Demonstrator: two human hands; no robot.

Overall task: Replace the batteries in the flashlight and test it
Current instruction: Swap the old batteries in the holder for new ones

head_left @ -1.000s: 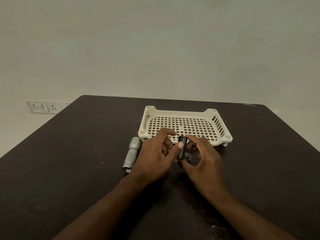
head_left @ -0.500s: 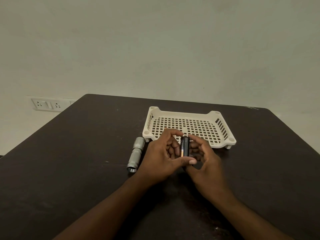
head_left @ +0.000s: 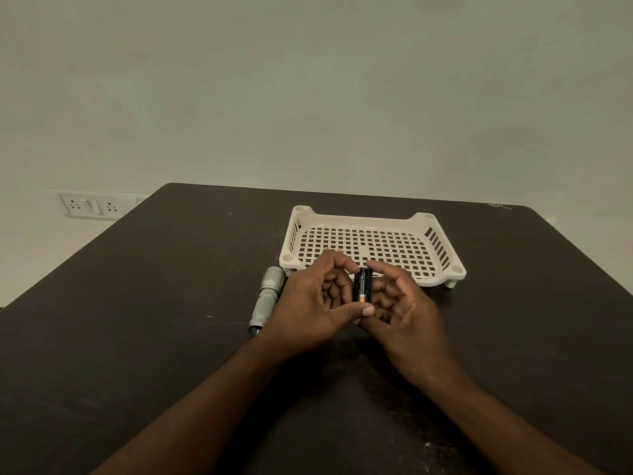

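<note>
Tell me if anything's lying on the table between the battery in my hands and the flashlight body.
Only your own left hand. The battery is held upright between both hands, and the flashlight body lies on the table just beyond the left hand's outer side. No other object shows on that stretch.

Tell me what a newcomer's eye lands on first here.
First, the black and copper battery, held upright at the centre between the left hand and the right hand, which both pinch it. Just behind them stands a cream perforated tray on the dark table. Left of the hands lies the silver flashlight.
</note>
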